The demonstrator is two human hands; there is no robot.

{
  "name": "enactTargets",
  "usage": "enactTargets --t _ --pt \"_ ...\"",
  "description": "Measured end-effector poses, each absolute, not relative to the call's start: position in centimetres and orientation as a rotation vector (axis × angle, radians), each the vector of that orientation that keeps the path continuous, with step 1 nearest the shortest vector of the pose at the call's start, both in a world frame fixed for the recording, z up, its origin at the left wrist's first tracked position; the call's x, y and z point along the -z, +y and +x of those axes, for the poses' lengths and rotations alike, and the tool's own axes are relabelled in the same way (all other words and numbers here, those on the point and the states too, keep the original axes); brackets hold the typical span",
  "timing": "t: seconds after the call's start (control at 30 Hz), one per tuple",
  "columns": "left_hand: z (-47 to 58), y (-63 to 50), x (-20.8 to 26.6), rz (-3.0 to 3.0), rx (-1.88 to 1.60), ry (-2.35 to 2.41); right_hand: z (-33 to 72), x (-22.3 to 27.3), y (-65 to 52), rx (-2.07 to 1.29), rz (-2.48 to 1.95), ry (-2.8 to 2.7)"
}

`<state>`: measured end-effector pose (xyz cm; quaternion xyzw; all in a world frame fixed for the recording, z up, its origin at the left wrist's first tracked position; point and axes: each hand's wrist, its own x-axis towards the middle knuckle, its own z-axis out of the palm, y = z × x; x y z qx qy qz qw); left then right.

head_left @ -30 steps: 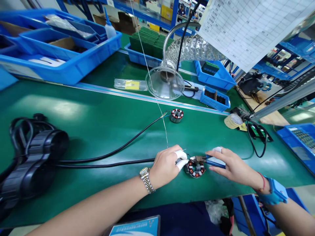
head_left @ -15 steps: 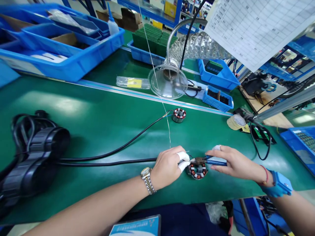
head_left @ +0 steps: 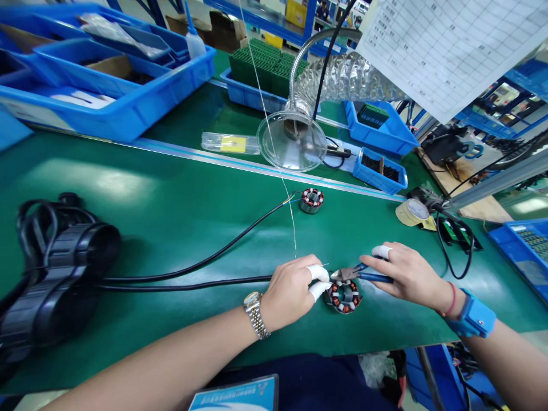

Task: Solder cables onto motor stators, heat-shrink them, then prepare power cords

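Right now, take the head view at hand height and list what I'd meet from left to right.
Ribbed black plastic part, lower black cable, left hand, copper-wound ring, right hand, blue wristband, blue tray.

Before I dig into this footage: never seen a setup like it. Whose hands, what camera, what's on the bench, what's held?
No machine here: these are a person's own two hands, seen by one camera worn on the head, looking forward and down. The right hand has blue-handled pliers in its grip, their tips close to the left fingertips. The left hand, with white covers on thumb and finger, pinches beside a copper-wound ring; exactly what it pinches is hidden. Farther back on the green bench sits a second wound ring, with a black cable running toward a bulky black object at left. Behind are a clear funnel on a silvery hose and blue trays.
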<state>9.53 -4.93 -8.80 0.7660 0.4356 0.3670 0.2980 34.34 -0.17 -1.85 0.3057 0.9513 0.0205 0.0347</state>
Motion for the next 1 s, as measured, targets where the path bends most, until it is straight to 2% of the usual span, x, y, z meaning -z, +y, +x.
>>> enactTargets --t 0.1,0.2,0.33,0.47,0.5,0.6,0.67,0.73,1.0 --pt "9.4 -4.9 8.9 2.012 -0.949 1.160 35.1 2.7 -0.4 -0.066 1.312 2.918" --pt "9.1 -4.8 8.8 1.981 -0.889 1.137 37.6 4.7 -0.5 -0.190 1.647 2.669" --pt "8.5 -4.5 8.2 1.930 -0.796 1.102 41.9 7.9 -0.7 -0.397 1.793 2.473" --pt "8.2 -4.3 7.6 1.941 -0.772 1.074 40.7 8.2 -2.2 -0.428 1.925 2.683" --pt "8.1 -4.2 7.6 1.955 -0.774 1.065 39.2 7.8 -2.8 -0.362 1.928 2.810" --pt "8.1 -4.3 7.4 1.999 -0.771 1.041 33.3 6.4 -4.8 0.187 1.826 3.197" --pt "8.1 -4.4 7.4 2.018 -0.759 1.038 29.9 6.0 -5.7 0.537 1.752 3.275" --pt "8.3 -4.6 7.4 2.030 -0.749 1.052 27.8 6.2 -6.1 0.744 1.764 3.280" --pt "8.5 -4.7 7.6 2.035 -0.706 1.116 27.0 8.2 -5.8 0.873 1.885 3.315"
